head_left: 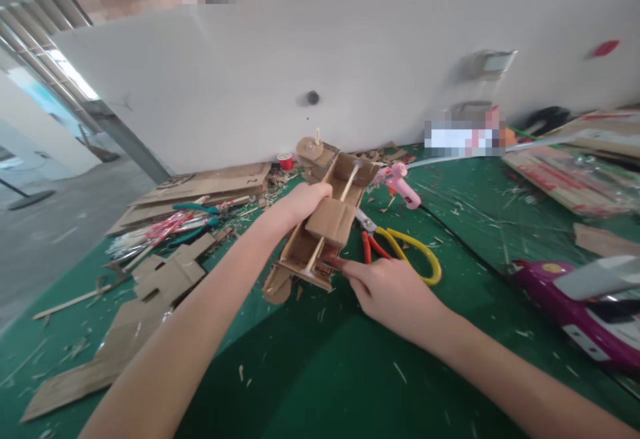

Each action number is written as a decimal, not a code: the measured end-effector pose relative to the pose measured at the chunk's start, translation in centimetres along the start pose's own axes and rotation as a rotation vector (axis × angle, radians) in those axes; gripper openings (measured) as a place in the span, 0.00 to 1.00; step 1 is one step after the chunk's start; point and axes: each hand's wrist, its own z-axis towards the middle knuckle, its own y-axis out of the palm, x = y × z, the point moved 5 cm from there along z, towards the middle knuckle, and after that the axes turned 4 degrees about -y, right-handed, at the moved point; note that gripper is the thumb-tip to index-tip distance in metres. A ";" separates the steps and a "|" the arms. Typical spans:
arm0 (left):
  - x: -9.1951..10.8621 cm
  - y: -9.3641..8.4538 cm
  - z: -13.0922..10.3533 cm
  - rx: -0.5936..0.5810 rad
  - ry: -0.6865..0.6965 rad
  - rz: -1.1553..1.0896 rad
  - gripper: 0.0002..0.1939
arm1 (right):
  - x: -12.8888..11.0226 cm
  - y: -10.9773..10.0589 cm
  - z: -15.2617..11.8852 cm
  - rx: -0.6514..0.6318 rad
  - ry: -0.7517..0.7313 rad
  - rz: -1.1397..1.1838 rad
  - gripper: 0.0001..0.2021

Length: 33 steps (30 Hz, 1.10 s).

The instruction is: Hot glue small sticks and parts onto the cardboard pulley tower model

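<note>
A cardboard model [331,222], shaped like an open box with wooden sticks across it and round cardboard discs at its side, is tilted above the green table. My left hand [311,200] is closed on its left side, the fingertips partly hidden by the cardboard. My right hand [387,289] stretches its index finger to the near end of the box, seemingly touching the inside by the stick; its other fingers are curled and partly hidden. Just beyond that hand lie yellow-handled scissors [433,262] and a red-handled tool [367,249]. A pink glue gun [405,189] rests behind them.
Cardboard scraps [165,272], teal-handled pliers [193,232] and bundled sticks lie left on the green table [280,372]. A purple-and-white device [565,305] stands right. A red cup [285,161] and cardboard bits sit by the white wall [350,59]. The glue gun's black cord runs rightward.
</note>
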 end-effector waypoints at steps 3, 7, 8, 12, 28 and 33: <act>0.1 0.1 -0.2 -0.007 -0.009 -0.001 0.12 | 0.7 -0.4 -0.1 0.001 0.058 0.181 0.16; 0.2 0.2 -0.4 -0.019 -0.041 -0.028 0.11 | 1.0 -0.3 -0.2 0.046 0.058 0.130 0.18; 0.2 0.2 -0.4 -0.021 -0.048 -0.038 0.11 | 0.9 -0.2 -0.2 0.056 0.046 0.050 0.19; 0.1 0.2 -0.2 -0.015 -0.063 -0.050 0.11 | 0.5 0.3 -0.4 0.139 -0.002 -0.239 0.24; 0.0 0.2 0.9 -0.006 0.030 -0.021 0.12 | -0.3 0.5 -0.1 0.053 -0.079 -0.187 0.22; -0.2 0.2 1.2 -0.004 0.055 -0.007 0.12 | 0.0 -0.2 0.3 0.006 -0.045 -0.095 0.17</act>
